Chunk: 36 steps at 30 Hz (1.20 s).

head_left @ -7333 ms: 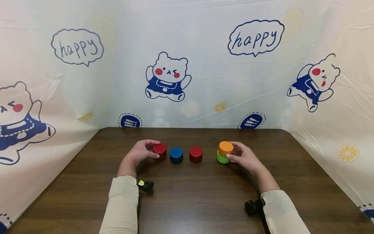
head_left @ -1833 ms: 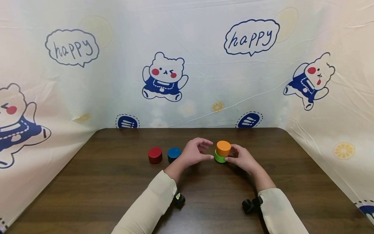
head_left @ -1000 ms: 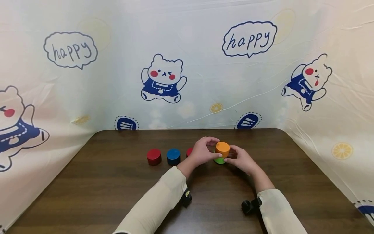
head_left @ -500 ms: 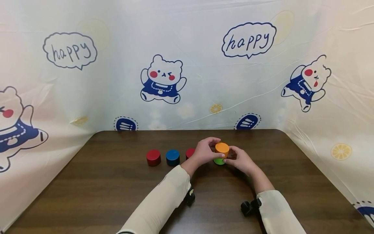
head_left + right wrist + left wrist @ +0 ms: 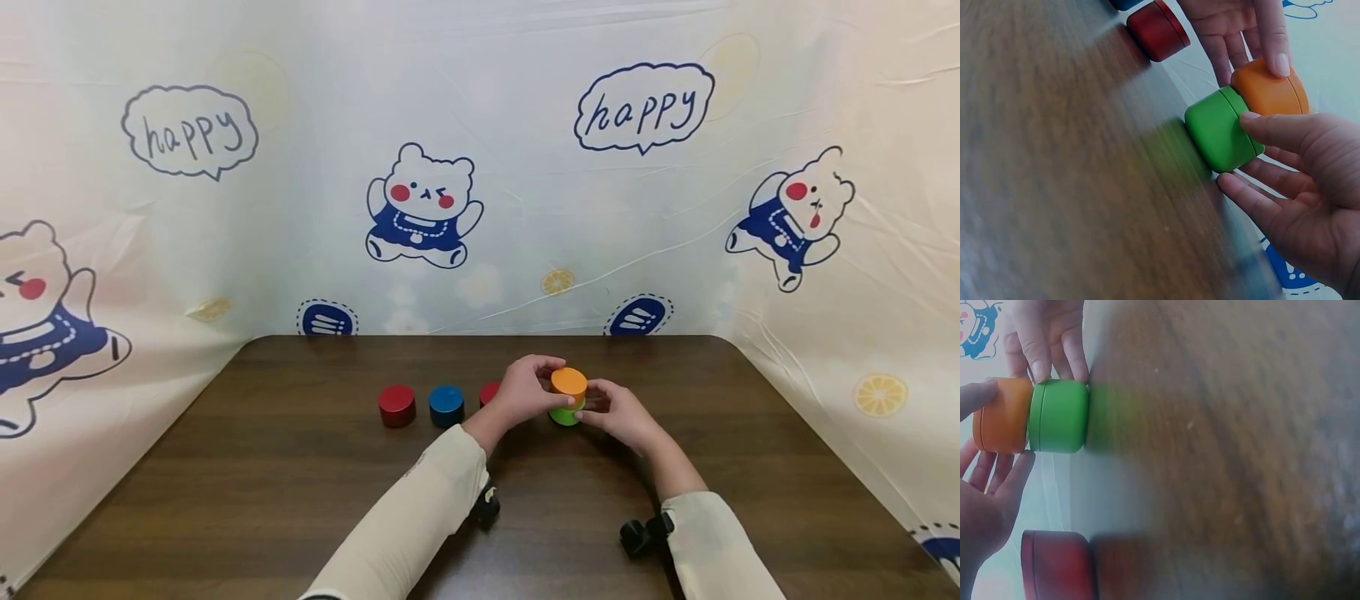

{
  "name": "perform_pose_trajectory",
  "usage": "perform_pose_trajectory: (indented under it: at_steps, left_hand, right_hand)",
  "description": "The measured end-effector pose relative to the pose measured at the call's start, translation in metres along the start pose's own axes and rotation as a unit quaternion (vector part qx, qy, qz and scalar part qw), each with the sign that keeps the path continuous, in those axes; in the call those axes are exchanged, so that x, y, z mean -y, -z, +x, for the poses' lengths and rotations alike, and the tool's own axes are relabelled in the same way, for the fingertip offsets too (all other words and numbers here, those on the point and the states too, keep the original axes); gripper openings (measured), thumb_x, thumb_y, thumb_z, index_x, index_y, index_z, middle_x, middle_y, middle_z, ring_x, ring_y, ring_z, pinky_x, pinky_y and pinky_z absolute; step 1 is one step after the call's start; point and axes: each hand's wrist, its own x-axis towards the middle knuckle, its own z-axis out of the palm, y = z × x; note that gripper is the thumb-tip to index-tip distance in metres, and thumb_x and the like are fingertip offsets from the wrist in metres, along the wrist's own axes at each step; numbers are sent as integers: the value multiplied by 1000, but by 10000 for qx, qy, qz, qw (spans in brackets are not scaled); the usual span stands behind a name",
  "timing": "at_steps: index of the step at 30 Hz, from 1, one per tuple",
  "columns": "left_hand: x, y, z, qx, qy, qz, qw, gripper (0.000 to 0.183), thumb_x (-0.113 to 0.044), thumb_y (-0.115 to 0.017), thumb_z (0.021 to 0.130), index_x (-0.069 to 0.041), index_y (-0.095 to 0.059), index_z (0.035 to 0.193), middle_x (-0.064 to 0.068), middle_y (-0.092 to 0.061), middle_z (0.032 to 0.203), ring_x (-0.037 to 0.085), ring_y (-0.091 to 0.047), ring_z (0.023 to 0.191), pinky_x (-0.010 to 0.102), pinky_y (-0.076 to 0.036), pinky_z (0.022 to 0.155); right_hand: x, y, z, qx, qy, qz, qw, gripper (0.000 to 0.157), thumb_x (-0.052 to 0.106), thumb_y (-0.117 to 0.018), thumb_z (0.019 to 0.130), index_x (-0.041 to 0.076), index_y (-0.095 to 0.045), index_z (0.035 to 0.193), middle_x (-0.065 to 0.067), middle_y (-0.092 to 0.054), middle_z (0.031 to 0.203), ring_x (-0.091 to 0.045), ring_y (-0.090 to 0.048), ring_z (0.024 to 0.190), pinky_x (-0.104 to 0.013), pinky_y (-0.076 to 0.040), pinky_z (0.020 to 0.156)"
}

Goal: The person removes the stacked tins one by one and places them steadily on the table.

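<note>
An orange lidded round tin (image 5: 568, 383) sits on top of a green one (image 5: 1216, 132), both upright. My left hand (image 5: 521, 390) grips the orange tin from the left, thumb in front and fingers behind. From the right, my right hand (image 5: 618, 414) holds the green tin, its thumb near the lid seam in the right wrist view. The left wrist view has the green tin (image 5: 1063, 415) standing on the table, with the orange tin (image 5: 1007, 415) meeting its lid. A red tin (image 5: 488, 392) is partly hidden behind my left hand.
Further left on the brown wooden table (image 5: 300, 500) stand a blue tin (image 5: 447, 406) and another red tin (image 5: 397, 406), in a row. A printed cloth (image 5: 525, 208) hangs behind the table's back edge and along both sides.
My left hand has left the far-left red tin, crossed right and taken hold of the orange tin. My right hand has shifted from the orange tin down to the green one.
</note>
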Motion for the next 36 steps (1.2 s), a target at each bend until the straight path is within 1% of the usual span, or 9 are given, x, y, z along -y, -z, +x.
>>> perform_pose_trajectory:
  at_steps: [7, 15, 18, 24, 28, 36]
  left_hand:
    - [-3, 2, -3, -28, 44, 124, 9999, 51, -18, -85, 76, -9, -66, 122, 3, -59, 116, 16, -58, 100, 23, -54, 83]
    - [-7, 6, -7, -43, -92, 338, 9994, 51, -20, -85, 76, -11, -67, 123, 2, -59, 116, 15, -56, 100, 22, -53, 83]
    - [-8, 9, -8, -69, -138, 324, 9994, 50, -19, -85, 76, -11, -67, 122, 2, -58, 115, 15, -57, 99, 22, -53, 82]
    - [-9, 14, -11, -88, -176, 203, 9996, 48, -18, -85, 77, -10, -68, 120, 2, -58, 114, 14, -58, 99, 22, -54, 83]
    - [-9, 18, -13, -94, -174, 214, 9996, 48, -17, -85, 76, -10, -68, 121, 1, -58, 114, 14, -58, 99, 21, -54, 82]
    - [-10, 24, -19, -77, -247, 160, 9995, 49, -14, -85, 76, -9, -67, 122, 2, -58, 115, 16, -58, 101, 26, -55, 84]
  right_hand:
    - [0, 0, 0, 10, 28, 143, 9999, 52, 15, -72, 89, 0, -50, 134, -20, -57, 130, -34, -58, 116, -45, -48, 97]
    - [0, -2, 0, -15, -65, -31, 10000, 52, 18, -73, 89, 3, -52, 133, -17, -58, 130, -32, -58, 116, -45, -48, 97]
    - [-1, -2, 0, -8, -35, -88, 10000, 51, 18, -72, 89, 3, -52, 134, -17, -57, 131, -32, -58, 116, -46, -48, 98]
    - [-2, -2, 1, 11, 13, -146, 9999, 51, 19, -72, 90, 5, -53, 134, -15, -58, 130, -31, -58, 115, -45, -48, 98]
    - [-3, -2, 1, 15, 15, -137, 9999, 51, 20, -73, 89, 5, -53, 134, -14, -58, 130, -30, -58, 115, -45, -48, 97]
    - [-5, -1, 2, 13, 34, -167, 9999, 51, 21, -73, 89, 6, -54, 134, -15, -58, 131, -31, -58, 116, -46, -48, 97]
